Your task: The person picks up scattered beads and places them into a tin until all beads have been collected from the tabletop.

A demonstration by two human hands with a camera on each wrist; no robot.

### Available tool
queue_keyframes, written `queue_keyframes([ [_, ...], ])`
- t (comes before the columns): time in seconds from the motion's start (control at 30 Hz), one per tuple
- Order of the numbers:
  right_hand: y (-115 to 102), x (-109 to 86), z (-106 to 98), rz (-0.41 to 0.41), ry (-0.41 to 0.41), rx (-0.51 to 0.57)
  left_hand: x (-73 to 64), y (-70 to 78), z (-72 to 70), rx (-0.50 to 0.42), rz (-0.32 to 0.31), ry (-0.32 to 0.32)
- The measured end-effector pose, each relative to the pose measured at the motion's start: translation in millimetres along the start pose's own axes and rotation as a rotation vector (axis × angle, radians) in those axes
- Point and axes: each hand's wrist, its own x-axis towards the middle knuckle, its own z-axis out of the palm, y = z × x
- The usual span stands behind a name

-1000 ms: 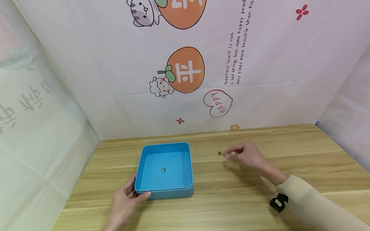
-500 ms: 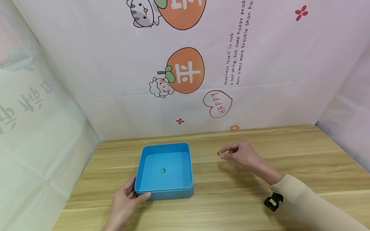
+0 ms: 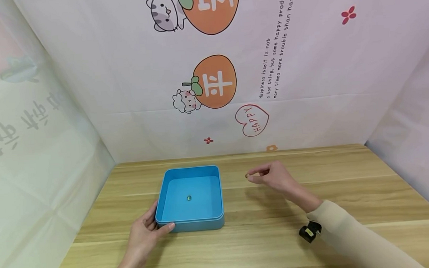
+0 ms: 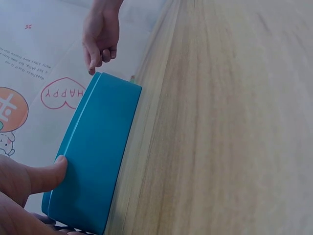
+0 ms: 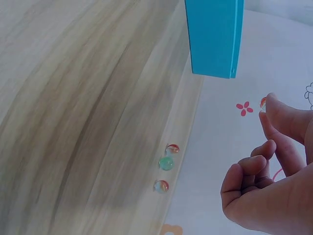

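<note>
A clear marble with an orange-red swirl point(image 5: 263, 104) is pinched between the thumb and forefinger of my right hand point(image 3: 273, 176), above the table right of a blue square box point(image 3: 190, 226). The other fingers of that hand are curled in. My left hand point(image 3: 142, 237) holds the box by its near left corner, thumb on the front wall and fingers along the left side. One greenish marble point(image 3: 189, 198) lies on the box floor. In the right wrist view, a green marble point(image 5: 166, 163) and two reddish marbles point(image 5: 161, 186) lie on the table; my right hand hides them in the head view.
The wood-grain table point(image 3: 242, 250) ends at a printed white cloth backdrop point(image 3: 145, 133). More cloth point(image 3: 56, 178) hangs along the left side and the right. A black device point(image 3: 309, 231) sits at my right wrist, by the beige sleeve point(image 3: 354, 232).
My right hand has picked a marble off the table, lifted it a little and moved left toward the box. My left hand and the box have stayed in place.
</note>
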Motion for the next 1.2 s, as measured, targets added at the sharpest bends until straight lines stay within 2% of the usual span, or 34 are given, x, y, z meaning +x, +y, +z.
queue_keyframes([
  [0.4,-10.5,7.4,13.4,-0.005,-0.014,-0.030,-0.1,-0.9,-1.0,0.005,-0.005,0.003],
  [0.73,-21.7,12.5,22.4,-0.028,-0.031,0.016,1.6,-1.7,-0.6,-0.004,0.007,0.005],
  [1.2,-42.8,21.0,43.0,-0.044,-0.076,0.007,1.3,-1.2,-0.6,-0.008,-0.010,0.009],
])
